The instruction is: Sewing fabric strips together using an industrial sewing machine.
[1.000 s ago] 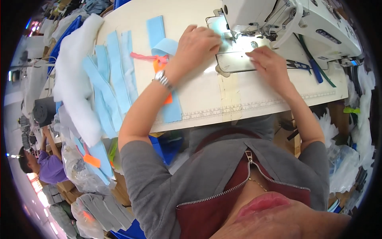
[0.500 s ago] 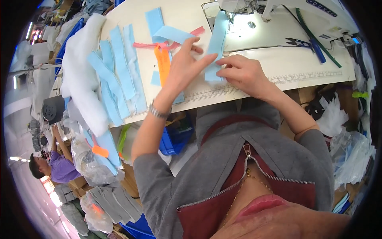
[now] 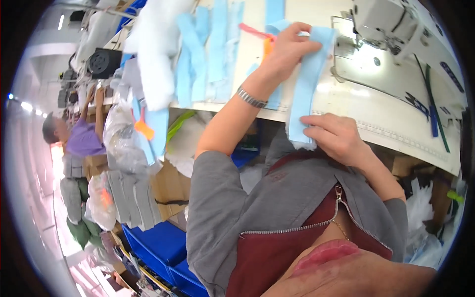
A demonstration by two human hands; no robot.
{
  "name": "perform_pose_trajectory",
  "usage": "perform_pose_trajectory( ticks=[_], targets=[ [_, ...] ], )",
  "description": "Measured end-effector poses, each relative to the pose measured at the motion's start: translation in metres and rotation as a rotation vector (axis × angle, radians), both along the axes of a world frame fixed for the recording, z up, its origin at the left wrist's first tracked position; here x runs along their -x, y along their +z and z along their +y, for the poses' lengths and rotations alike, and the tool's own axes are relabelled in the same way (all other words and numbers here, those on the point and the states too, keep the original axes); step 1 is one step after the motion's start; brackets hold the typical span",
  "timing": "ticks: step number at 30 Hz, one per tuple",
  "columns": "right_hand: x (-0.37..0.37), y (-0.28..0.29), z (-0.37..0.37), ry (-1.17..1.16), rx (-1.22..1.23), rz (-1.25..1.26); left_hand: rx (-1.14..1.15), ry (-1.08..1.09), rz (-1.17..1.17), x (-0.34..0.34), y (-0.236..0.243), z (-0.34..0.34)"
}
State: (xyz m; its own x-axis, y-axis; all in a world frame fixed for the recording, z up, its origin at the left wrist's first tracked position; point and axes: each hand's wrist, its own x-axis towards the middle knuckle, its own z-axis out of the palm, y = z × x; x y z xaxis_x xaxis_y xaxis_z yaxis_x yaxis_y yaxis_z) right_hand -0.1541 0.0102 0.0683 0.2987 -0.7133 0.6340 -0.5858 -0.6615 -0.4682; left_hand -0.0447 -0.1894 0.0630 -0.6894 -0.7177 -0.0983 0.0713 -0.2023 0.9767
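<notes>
The left hand [image 3: 289,49] pinches the top of a light-blue fabric strip [image 3: 307,84] and the right hand [image 3: 336,138] grips its lower end (both closed on it), stretching it over the table edge [image 3: 396,136] beside the sewing machine [image 3: 391,24]

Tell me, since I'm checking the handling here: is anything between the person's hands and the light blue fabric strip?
Nothing visible. The left hand grips the upper end of the light blue fabric strip and the right hand pinches its lower end. The strip hangs stretched between them over the edge of the sewing table.
</notes>
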Motion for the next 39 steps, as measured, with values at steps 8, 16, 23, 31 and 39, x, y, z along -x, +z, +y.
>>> perform_pose_trajectory(
  ticks=[8, 16, 23, 31, 39],
  targets=[
    [-0.086, -0.012, -0.132, 0.08, 0.274, 0.158, 0.498, 0.379, -0.002, -0.16, 0.059, -0.097],
    [-0.129, -0.027, -0.171, 0.044, 0.006, 0.377, 1.206, 0.285, -0.849, -0.169, 0.004, -0.117],
    [-0.059, -0.026, -0.077, -0.09, 0.046, 0.254, 1.164, 0.028, -1.013, -0.18, -0.03, -0.104],
    [-0.01, -0.034, -0.016, -0.416, -0.139, 0.133, 1.814, -0.02, -0.517, -0.078, 0.013, -0.084],
    [0.009, -0.03, 0.021, -0.463, -0.175, 0.032, 0.52, 0.066, -0.678, 0.001, 0.009, -0.137]
  ],
)
